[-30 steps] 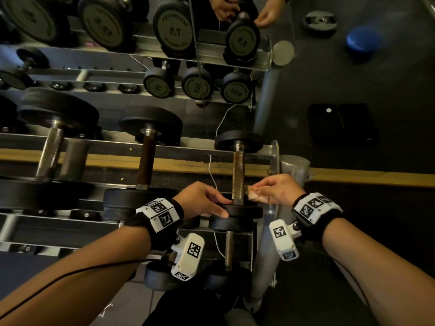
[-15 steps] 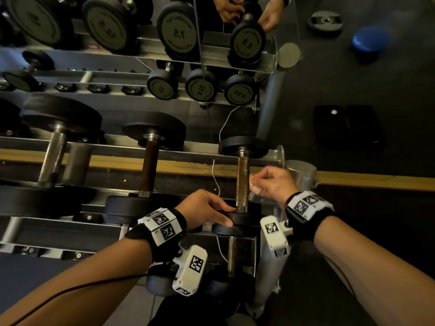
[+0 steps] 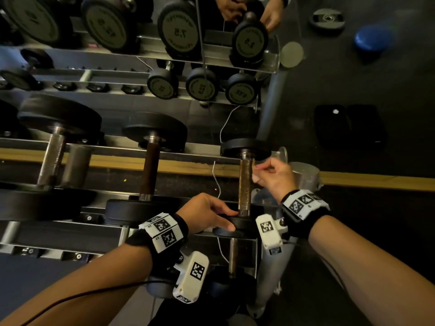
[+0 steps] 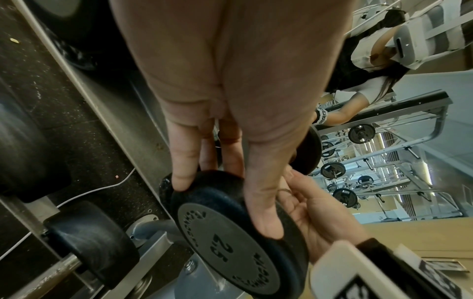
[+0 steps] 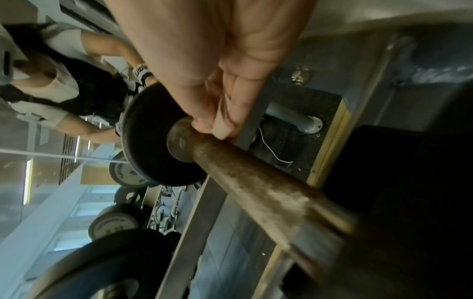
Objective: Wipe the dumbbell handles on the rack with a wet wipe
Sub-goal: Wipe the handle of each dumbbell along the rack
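Rusty handle (image 3: pixel 244 184) mid-wipe | right hand (image 3: pixel 273 177) pinches wet wipe (image 5: pixel 222 123) against its far end | left hand (image 3: pixel 207 212) grips near weight head (image 4: pixel 230 222) | next, likely: stroke back toward wrist

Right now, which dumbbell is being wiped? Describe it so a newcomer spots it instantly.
Start at the steel rack and follow its nearest tier to the right end, beside the grey upright post. The dumbbell there is the smallest in that row, marked 2.5. Its rusty golden handle sits between both hands: left hand on the near head, right hand pinching a wet wipe.
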Available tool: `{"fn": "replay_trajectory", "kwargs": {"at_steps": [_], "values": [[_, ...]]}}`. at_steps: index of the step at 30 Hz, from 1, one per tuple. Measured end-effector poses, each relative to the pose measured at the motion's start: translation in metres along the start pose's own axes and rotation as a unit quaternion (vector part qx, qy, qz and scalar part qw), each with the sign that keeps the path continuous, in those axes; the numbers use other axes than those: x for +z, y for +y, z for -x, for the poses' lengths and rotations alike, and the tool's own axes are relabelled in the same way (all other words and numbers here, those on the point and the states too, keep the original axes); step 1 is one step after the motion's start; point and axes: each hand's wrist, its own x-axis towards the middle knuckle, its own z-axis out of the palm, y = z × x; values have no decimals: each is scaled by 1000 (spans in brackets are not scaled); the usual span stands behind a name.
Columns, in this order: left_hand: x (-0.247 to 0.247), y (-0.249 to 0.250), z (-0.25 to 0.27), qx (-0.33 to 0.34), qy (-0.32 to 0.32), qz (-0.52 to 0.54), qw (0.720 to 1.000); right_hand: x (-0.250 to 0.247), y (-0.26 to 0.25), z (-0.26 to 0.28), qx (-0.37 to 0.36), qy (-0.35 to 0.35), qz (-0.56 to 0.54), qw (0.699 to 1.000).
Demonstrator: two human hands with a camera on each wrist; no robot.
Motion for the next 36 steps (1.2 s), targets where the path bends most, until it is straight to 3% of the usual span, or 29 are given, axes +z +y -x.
{"fn": "replay_trajectory", "kwargs": {"at_steps": [6, 8, 12, 14, 21, 24, 26, 28, 30, 36], "values": [[-1, 4, 2, -1, -8, -7, 1000, -22, 11, 14, 101, -136, 80, 982], [-2, 6, 1, -5, -13, -10, 1000, -21, 5, 4, 86, -126, 107, 982], [-1, 8, 2, -7, -6, -19, 1000, -11, -5, -11, 57, -44, 47, 996], [0, 7, 1, -9, 3, -20, 1000, -9, -3, -8, 48, -47, 39, 997], [0, 9, 3, -8, -4, -10, 1000, -25, 11, 34, 70, -196, 184, 961], [1, 8, 3, -7, -2, -9, 1000, -20, 0, 19, 65, -126, 213, 967], [1, 6, 2, -7, 0, -7, 1000, -12, -10, 6, 54, -47, 158, 985], [2, 3, 2, -7, 3, -4, 1000, -4, -15, 0, 23, -9, 136, 990], [2, 0, 0, -4, 3, -4, 1000, -2, -12, 7, -5, -27, 150, 988], [3, -7, -3, 5, 9, -9, 1000, -19, 14, 56, 8, -134, 223, 966]]}}
